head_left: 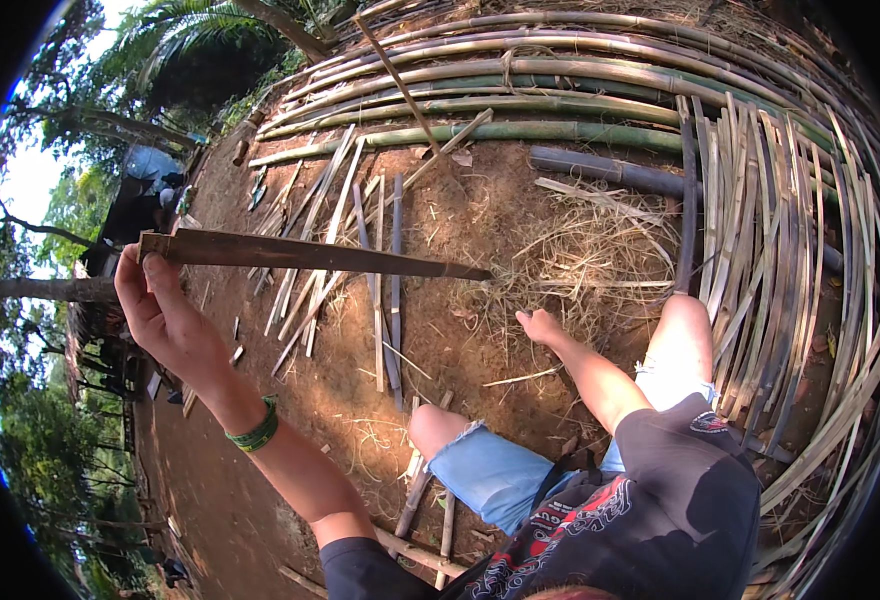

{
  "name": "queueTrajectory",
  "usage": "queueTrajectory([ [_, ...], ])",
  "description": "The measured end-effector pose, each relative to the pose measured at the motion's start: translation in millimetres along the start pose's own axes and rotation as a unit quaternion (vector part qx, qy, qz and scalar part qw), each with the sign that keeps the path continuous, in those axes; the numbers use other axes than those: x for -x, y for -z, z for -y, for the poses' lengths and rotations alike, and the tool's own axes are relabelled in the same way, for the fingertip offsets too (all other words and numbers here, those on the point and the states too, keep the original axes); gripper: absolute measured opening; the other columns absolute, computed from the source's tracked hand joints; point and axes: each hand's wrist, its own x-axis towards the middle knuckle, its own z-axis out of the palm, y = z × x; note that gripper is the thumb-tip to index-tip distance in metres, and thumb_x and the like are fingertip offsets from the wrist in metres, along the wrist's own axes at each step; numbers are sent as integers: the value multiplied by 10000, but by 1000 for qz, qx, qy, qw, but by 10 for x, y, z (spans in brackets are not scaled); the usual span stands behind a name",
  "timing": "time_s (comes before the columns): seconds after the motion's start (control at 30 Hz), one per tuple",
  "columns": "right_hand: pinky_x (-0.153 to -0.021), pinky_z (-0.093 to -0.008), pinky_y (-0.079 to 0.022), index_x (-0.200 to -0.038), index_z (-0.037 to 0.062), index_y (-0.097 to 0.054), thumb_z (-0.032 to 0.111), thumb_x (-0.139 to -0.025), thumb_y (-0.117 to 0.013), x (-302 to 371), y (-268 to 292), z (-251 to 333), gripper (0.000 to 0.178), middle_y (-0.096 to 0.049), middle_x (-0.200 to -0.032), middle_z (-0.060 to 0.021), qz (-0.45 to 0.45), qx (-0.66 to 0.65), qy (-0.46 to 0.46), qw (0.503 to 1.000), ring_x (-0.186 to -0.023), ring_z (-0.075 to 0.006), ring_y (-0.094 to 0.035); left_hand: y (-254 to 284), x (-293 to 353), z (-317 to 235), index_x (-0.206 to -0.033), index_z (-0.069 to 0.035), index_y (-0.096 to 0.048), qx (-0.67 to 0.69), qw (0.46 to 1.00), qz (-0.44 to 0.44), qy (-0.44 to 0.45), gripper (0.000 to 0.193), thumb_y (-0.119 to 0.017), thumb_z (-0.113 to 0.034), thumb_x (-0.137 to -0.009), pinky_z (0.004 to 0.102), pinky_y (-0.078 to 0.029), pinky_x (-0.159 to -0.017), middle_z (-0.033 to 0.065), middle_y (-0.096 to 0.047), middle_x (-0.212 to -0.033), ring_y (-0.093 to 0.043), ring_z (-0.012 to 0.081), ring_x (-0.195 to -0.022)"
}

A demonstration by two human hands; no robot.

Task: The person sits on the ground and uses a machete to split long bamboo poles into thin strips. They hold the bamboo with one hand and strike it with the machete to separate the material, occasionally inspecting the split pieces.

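My left hand (170, 318) is raised at the left, thumb and fingers pinched on the end of a long dark brown bamboo slat (310, 254). From there the slat runs to the right, narrowing to a far tip over a heap of pale bamboo shavings (585, 250). Close to the near edge of that heap is my right hand (540, 325), apart from the slat as far as the picture shows. Its fingers are curled closed, and whatever they may hold is hidden.
Long bamboo poles (560, 100) lie stacked along the far side. Many split bamboo strips (760, 250) spread along my right, and loose strips (330, 240) lie on the dirt ground (260, 480) beyond the slat. A dark bamboo pole (610, 172) lies behind the shavings.
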Motion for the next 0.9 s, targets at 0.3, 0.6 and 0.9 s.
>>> queueTrajectory([
  [0.3, -601, -453, -486, -646, -63, -564, 537, -963, -494, 453, -187, 585, 682, -586, -569, -147, 62, -74, 54, 994, -540, -300, -601, 264, 19, 136, -1228, 49, -546, -46, 999, 0, 10, 294, -521, -170, -1033, 287, -505, -910, 88, -633, -1128, -603, 122, -1017],
  [0.6, -407, -343, -381, -681, 47, -481, 575, -963, -511, -81, 85, 211, 600, -433, -510, -31, 144, -135, -103, 975, -416, -152, -451, 72, -47, 87, -1243, 44, -543, -27, 1000, 10, 0, 285, -502, -146, -1036, 312, -519, -936, 92, -632, -1124, -619, 144, -1025],
  [0.9, -381, -237, -375, -729, 102, -457, 579, -983, -476, 1263, 775, 1380, 540, -426, -529, 48, 189, -346, 132, 909, -405, -65, -419, 72, -159, 201, -1292, 31, -523, 158, 982, 103, 18, 295, -483, -113, -1037, 360, -489, -996, 117, -605, -1183, -592, 174, -1105],
])
